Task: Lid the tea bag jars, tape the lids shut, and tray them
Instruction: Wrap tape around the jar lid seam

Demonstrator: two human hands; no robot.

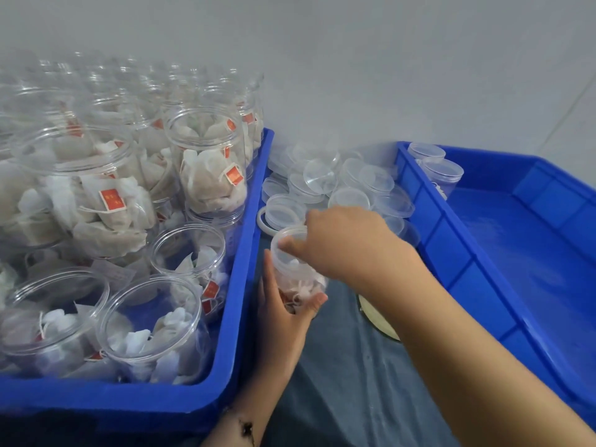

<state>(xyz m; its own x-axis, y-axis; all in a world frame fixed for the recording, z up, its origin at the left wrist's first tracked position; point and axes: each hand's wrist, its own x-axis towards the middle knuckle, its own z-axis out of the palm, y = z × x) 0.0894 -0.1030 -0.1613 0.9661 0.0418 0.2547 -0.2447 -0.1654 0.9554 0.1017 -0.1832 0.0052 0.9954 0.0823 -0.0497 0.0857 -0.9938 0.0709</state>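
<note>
— Where was the jar (295,272)?
— Between the two blue trays, left hand (283,312) wrapped around its base. The right hand (342,243) pinched a lid (290,235) onto the mouth.
— Advice?
— Seat it level, I'd say, then twist.

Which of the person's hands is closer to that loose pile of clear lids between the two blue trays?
The right. The right hand lies at the lid pile's near edge, on top of the held jar. The left hand grips that jar lower down, farther from the pile.
</note>
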